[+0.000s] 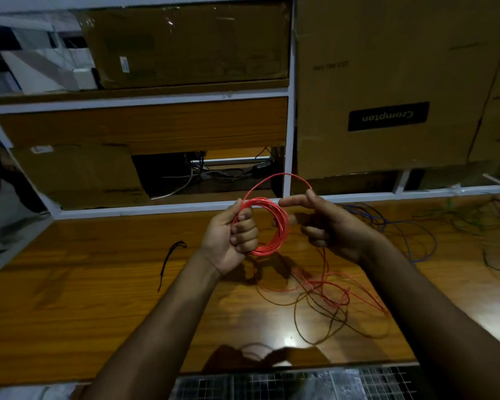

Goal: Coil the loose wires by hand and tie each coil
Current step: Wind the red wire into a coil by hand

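Nearest me, at the bottom edge of view, a wire grid [286,383] lies against the near lip of the wooden desk [98,298], and both my forearms reach out over it. My left hand [234,235] is closed around the red wire coil [272,226], fingers curled through the loops and thumb clamping the left side, so the coil stands upright above the desk. My right hand [326,223] is beside the coil on its right, thumb and forefinger extended, lower fingers curled; the newest loop arcs from the top of the coil over to its fingertips, so I judge it is guiding that strand, though I cannot tell for sure whether it pinches it.

To do this turn well, I should lay the new loop down onto the bundle at the same width as the others, keep the left grip firm so the turns do not spring apart, and let the wire slide through my right fingers with light tension. The loose red wire [324,287] lies tangled on the desk below and right of the coil; I should feed it slowly so a snarl does not ride up.

Right of the coil, blue wires [401,226] sprawl near the loose red, so I should keep the pull away from them. Left of the coil a black tie [171,255] lies on bare wood, with free desk around it. Beyond the coil, the white shelf frame [287,140] and cardboard boxes [387,82] limit any reach forward.
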The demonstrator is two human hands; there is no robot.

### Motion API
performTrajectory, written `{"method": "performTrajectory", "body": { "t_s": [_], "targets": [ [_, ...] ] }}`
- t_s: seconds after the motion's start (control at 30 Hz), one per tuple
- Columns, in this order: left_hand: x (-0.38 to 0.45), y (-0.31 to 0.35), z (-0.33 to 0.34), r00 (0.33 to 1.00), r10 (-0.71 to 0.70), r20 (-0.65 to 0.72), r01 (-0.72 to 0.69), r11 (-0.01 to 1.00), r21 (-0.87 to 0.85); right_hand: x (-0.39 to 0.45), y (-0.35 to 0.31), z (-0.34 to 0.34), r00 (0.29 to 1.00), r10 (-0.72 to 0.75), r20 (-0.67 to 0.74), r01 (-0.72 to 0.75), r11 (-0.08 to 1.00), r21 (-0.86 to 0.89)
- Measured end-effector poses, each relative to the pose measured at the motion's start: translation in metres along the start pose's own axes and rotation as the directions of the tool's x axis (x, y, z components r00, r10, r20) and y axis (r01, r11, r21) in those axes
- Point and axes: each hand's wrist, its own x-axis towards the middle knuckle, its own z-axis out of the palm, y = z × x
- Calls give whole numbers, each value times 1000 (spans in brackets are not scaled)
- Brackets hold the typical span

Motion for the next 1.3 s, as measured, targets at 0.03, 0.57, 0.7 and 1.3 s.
{"method": "performTrajectory", "body": {
  "t_s": [0.03,0.57,0.7,1.3],
  "targets": [
    [1,-1,0,1000,6,-6,-6,1000,10,-2,-4,0,1000,-9,-5,9,999,-39],
    [12,32,-3,986,156,-61,-158,987,-29,-30,45,-43,938,67,-339,-113,987,-117],
    [23,26,6,982,165,-97,-166,986,-4,-24,70,6,850,-150,-505,-279,686,-672],
    [21,-2,12,964,130,-232,-30,921,389,-25,-38,91,874,-405,270,199,-208,-958]
  ]
}}
